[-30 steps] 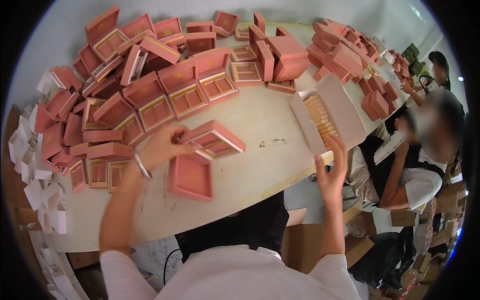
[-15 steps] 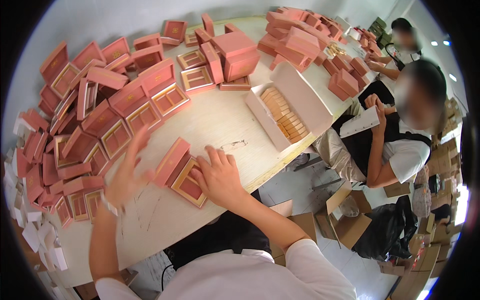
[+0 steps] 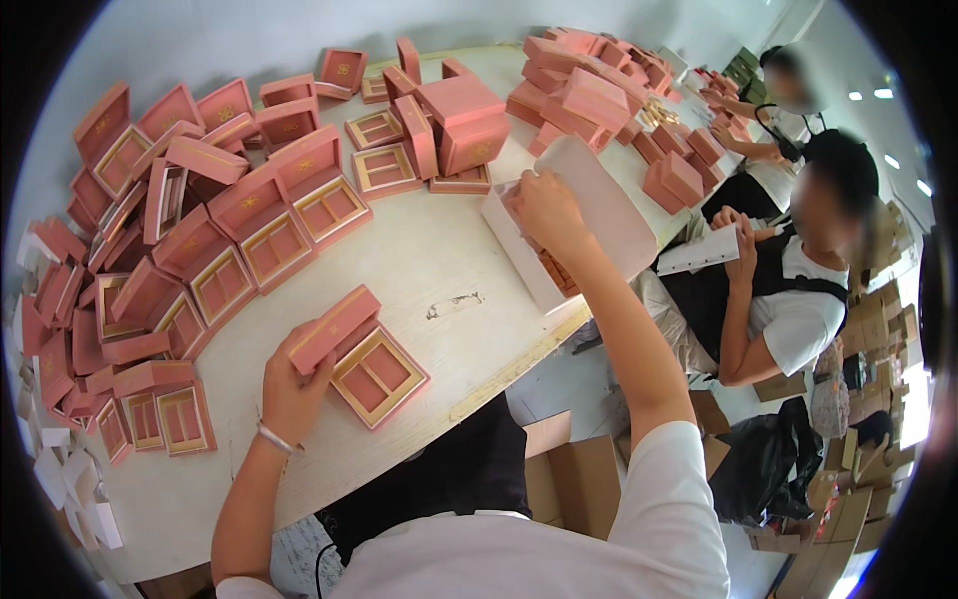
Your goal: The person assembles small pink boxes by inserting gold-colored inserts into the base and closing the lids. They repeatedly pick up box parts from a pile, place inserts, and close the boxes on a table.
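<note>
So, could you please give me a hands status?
Left hand holding raised lid of pink compartment box; right hand inside open pale carton; no obstruction seen.

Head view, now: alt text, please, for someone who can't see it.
A person's left hand grips the raised lid of an open pink box on a pale table while the right hand is in an open white carton. More pink boxes crowd the table; two other people are at right.

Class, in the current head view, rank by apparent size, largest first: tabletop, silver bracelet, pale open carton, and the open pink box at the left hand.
Tabletop
Pale open carton
Open pink box
Silver bracelet
</note>
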The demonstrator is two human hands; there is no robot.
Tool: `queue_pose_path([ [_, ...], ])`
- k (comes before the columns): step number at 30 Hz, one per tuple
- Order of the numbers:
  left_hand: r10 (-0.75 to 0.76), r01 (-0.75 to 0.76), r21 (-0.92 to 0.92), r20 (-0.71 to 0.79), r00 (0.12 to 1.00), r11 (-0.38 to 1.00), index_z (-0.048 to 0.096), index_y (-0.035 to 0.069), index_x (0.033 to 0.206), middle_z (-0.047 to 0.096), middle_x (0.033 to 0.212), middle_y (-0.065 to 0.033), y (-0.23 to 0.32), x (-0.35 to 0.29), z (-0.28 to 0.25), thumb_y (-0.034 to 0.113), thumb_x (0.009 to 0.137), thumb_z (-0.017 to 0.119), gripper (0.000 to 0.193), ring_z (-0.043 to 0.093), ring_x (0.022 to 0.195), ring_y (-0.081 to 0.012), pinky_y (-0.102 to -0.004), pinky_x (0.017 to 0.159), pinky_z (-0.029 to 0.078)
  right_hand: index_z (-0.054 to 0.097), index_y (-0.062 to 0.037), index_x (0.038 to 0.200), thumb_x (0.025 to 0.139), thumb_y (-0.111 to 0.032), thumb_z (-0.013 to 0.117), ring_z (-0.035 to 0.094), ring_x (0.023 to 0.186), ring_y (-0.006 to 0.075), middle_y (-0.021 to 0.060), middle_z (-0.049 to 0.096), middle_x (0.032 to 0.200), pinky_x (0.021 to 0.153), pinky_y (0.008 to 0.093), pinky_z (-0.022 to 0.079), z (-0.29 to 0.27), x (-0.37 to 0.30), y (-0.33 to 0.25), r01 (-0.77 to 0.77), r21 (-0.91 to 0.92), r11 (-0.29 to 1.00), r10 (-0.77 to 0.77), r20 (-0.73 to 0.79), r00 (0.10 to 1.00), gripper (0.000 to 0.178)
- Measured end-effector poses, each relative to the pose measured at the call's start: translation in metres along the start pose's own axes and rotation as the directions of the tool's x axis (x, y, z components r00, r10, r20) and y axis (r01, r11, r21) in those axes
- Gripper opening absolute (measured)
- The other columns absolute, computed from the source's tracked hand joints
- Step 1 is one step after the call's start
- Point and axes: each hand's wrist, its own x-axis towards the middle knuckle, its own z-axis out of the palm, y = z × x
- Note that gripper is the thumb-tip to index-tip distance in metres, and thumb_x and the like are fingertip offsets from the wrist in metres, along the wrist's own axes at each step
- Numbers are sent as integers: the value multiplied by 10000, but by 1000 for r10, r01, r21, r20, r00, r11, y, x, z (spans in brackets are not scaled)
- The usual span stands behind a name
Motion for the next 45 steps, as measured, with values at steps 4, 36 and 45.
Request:
queue_pose_path([
  [4,80,-80,7,25,996,997,510,-3,1195,572,1111,-77,-7,4,-11,48,832,610,380,539,1005,-136,-240,825,441,597,-23,865,761,-141,594,586,862,274,139,574,886,708,343,505,6,4,-19,-183,-91,979,180,-33,983,157],
  [36,-132,125,-588,32,991,799,518,13,1014,609,916,-89,34,-81,-1,34,824,600,208,603,830,-138,-287,691,529,489,-14,1106,833,-137,652,565,809,113,55,579,945,725,266,456,-95,-119,-188,-263,900,-348,-305,157,939,341],
  [45,-174,42,-682,-125,977,730,494,32,889,609,919,-107,31,-85,14,-2,816,589,125,617,798,-156,-319,680,569,485,10,1219,638,-109,770,471,1105,331,180,470,1236,879,392,416,-105,-128,-197,378,887,266,-286,-302,909,658],
])
